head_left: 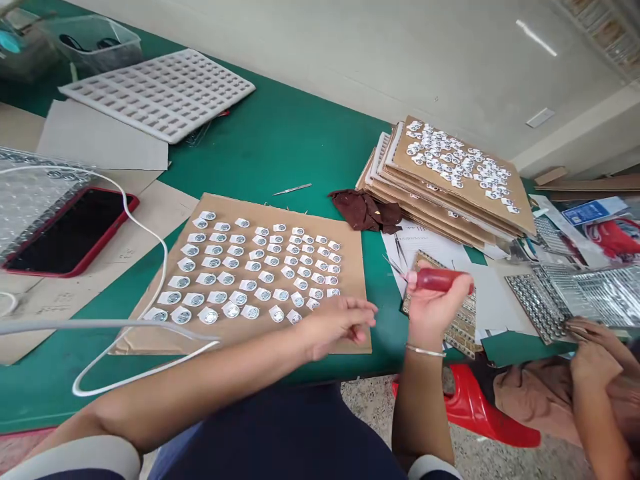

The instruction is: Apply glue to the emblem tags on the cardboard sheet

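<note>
My right hand [434, 308] is closed around a red, tube-shaped thing [436, 279] with a thin pointed tip aimed up and left; whether it is a bottle or a handled tool I cannot tell. It is raised near a board of small metallic parts [461, 323]. My left hand [337, 325] hovers over the lower right edge of a brown cardboard sheet [350, 267], fingers loosely bent and apart, with nothing visible in them. Rows of small white tabs with round silvery pieces [249, 285] lie on that sheet.
Behind the sheet are a metal stick [292, 190] and a dark brown cloth [367, 210]. A cardboard stack [465, 180] stands back right. At left lie a phone [70, 230], a white cable [163, 253] and a white slotted tray [165, 93]. Another person's hands [595, 347] work at right.
</note>
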`<state>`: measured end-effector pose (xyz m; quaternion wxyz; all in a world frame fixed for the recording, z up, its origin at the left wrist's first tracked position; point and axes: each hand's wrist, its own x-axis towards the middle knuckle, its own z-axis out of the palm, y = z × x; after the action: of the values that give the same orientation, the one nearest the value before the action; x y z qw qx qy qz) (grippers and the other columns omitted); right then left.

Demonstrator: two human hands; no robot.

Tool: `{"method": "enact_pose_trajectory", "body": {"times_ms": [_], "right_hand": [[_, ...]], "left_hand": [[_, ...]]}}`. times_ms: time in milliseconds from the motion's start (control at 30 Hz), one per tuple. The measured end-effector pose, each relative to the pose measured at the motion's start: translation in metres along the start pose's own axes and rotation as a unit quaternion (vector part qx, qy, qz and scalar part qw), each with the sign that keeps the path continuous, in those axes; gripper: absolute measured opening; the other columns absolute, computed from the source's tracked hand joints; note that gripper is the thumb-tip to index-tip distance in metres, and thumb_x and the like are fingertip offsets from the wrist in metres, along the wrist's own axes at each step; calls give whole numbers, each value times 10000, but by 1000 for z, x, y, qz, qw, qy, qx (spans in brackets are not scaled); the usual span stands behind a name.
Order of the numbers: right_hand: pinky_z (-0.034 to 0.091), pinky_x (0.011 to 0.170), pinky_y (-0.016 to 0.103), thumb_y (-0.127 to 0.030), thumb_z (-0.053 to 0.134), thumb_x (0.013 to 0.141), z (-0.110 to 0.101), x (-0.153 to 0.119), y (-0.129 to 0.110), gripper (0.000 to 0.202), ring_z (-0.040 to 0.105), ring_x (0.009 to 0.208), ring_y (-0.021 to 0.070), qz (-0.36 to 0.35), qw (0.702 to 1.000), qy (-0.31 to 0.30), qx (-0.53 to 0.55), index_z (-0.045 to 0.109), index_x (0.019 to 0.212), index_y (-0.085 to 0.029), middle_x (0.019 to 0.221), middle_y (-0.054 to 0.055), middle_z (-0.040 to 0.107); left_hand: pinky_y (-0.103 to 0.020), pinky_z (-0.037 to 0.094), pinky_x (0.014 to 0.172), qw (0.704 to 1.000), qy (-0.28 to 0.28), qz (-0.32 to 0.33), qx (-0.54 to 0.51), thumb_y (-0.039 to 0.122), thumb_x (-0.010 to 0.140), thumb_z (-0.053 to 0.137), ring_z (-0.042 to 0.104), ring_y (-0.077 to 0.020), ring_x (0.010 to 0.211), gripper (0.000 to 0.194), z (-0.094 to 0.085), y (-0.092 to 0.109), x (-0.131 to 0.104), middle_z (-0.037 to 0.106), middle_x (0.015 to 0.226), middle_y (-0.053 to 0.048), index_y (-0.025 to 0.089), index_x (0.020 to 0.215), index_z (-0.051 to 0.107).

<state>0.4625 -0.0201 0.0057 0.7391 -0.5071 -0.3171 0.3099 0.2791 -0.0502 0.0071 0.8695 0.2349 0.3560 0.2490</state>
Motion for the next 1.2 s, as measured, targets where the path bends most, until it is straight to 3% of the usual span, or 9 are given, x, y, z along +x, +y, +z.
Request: {"method": "enact_pose_trajectory", "body": {"times_ms": [67, 167, 267, 367, 433, 500, 600, 833, 1200], "right_hand": [[435, 390, 239, -492, 566, 758, 12, 25, -3, 319, 615, 504, 144, -52, 998, -2, -21, 536, 863, -192, 703, 16, 629], [471, 422, 246, -440, 635, 711, 45, 61, 6, 299, 617, 497, 141, -80, 994, -36, -67, 559, 818, -171, 613, -9, 611], [498, 431, 279, -464, 659, 675, 81, 84, 30, 345, 592, 440, 143, -77, 985, -65, -142, 568, 757, -143, 573, 18, 629], [483, 392, 279, -518, 657, 655, 103, 94, 56, 400, 577, 408, 155, -76, 969, -40, -232, 575, 735, -136, 544, 24, 625], [475, 390, 275, -558, 630, 664, 107, 95, 68, 430, 574, 409, 157, -94, 953, -7, -289, 589, 739, -136, 534, 20, 621], [487, 426, 282, -575, 606, 679, 105, 97, 76, 441, 591, 446, 168, -124, 935, 21, -331, 606, 740, -138, 547, 25, 624], [506, 481, 299, -578, 580, 706, 97, 100, 82, 441, 612, 497, 183, -165, 919, 45, -356, 622, 751, -142, 580, 36, 633], [475, 418, 288, -593, 533, 743, 88, 99, 89, 451, 550, 384, 151, -170, 920, 61, -348, 589, 747, -146, 542, 16, 596], [447, 369, 231, -591, 524, 756, 86, 98, 90, 446, 527, 346, 112, -166, 926, 56, -335, 574, 735, -148, 521, -17, 576]], "left_hand": [[-202, 416, 520, 984, 60, 85, 142, 236, 735, 651, 528, -58, 498, 161, -16, 26, -13, 640, 744, -10, 158, 875, 659], [-204, 429, 554, 909, 214, 202, 296, 237, 768, 597, 568, -89, 584, 171, -52, 67, -41, 655, 727, 0, 180, 910, 672], [-206, 432, 566, 790, 379, 286, 389, 339, 787, 576, 585, -113, 643, 254, -104, 91, -71, 660, 706, 14, 202, 978, 673], [-213, 465, 673, 627, 547, 376, 409, 372, 809, 540, 603, -105, 716, 284, -167, 97, -91, 668, 769, 30, 210, 1001, 673], [-209, 484, 649, 574, 610, 425, 342, 338, 799, 547, 618, -102, 695, 287, -206, 99, -97, 677, 829, -16, 170, 992, 676], [-179, 476, 568, 570, 625, 462, 267, 303, 783, 568, 606, -80, 610, 276, -233, 100, -98, 672, 814, -61, 123, 961, 677], [-151, 455, 505, 581, 595, 512, 217, 291, 776, 591, 584, -56, 544, 270, -246, 103, -98, 650, 787, -79, 81, 921, 678], [-145, 445, 510, 609, 571, 496, 239, 262, 777, 616, 589, -59, 581, 241, -224, 97, -95, 652, 806, -85, 91, 933, 684], [-143, 422, 512, 621, 565, 486, 243, 297, 781, 634, 592, -60, 593, 253, -226, 93, -93, 655, 821, -82, 116, 947, 691]]}}
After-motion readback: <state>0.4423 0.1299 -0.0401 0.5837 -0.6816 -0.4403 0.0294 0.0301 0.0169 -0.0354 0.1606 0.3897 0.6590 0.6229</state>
